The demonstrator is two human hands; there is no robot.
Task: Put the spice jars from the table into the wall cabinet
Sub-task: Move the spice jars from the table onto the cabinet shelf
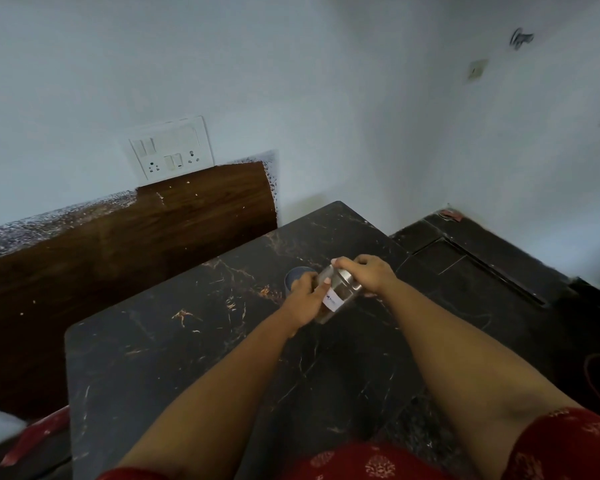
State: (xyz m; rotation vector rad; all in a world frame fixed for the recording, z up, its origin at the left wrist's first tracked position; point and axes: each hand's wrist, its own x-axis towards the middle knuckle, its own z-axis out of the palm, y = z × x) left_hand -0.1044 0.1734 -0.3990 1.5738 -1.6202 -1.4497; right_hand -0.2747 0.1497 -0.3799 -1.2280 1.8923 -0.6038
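Jar point(340, 294), a steel one with a white label, is held tilted above the far part of the black marble table point(187, 358), lid end pointing away and up. It is gripped at both ends: the left hand point(307, 303) is wrapped around the lower body, its fingers point(321, 287) curled and pressed against the metal beside the label, while the right hand point(369, 273) is cupped over the lid end with fingers bent down around the rim. Just behind the jar, on the table, a round dark-blue object point(297, 273) is half hidden by the left hand; it may be another jar or a lid, which cannot be told from this view.

The step in hand is judged to be the pick-up. The lid should be checked for tightness before the jar is carried, since steel is smooth and could slip. The jar should be brought upright, and the weight taken by one hand around the body so the other is freed for the cabinet door. No cabinet is in view; only the socket plate point(172, 147) is seen on the wall beyond the jar.
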